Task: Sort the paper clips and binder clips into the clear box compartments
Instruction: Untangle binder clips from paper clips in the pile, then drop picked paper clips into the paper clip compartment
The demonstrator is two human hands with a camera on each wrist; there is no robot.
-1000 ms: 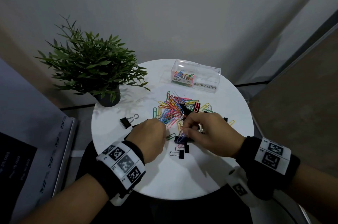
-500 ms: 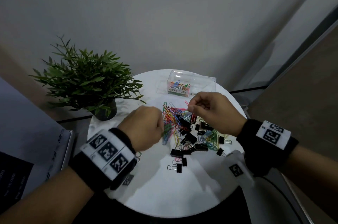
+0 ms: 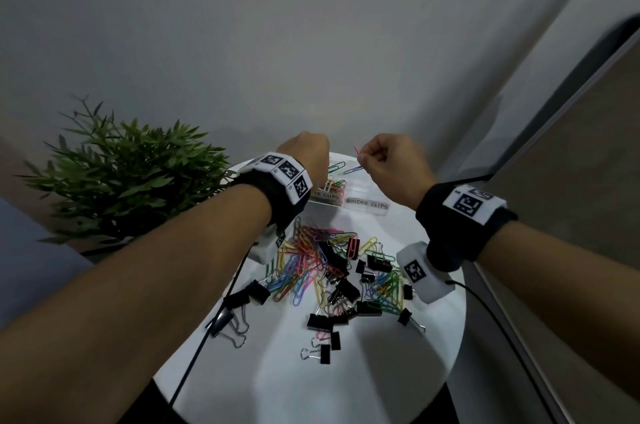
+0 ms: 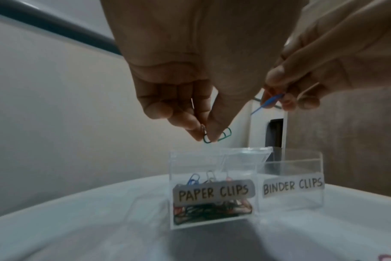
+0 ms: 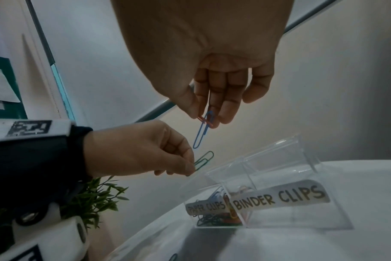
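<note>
My left hand (image 3: 306, 153) pinches a green paper clip (image 4: 225, 136) just above the clear box (image 4: 290, 164), over the compartment labelled PAPER CLIPS (image 4: 213, 192), which holds several coloured clips. My right hand (image 3: 388, 160) hovers beside it and pinches a blue paper clip (image 5: 202, 133) together with a red one (image 5: 203, 121). The compartment labelled BINDER CLIPS (image 5: 279, 196) looks empty. A heap of coloured paper clips (image 3: 304, 257) and black binder clips (image 3: 346, 288) lies on the round white table (image 3: 381, 371), nearer to me than the box.
A potted green plant (image 3: 124, 177) stands at the table's back left, close to my left forearm. A black cable (image 3: 194, 358) runs from my left wrist over the table's near edge. A grey wall rises right behind the box.
Both hands have lifted from the heap and travelled forward to the box, each carrying paper clips. The head camera has tipped up and closer.
</note>
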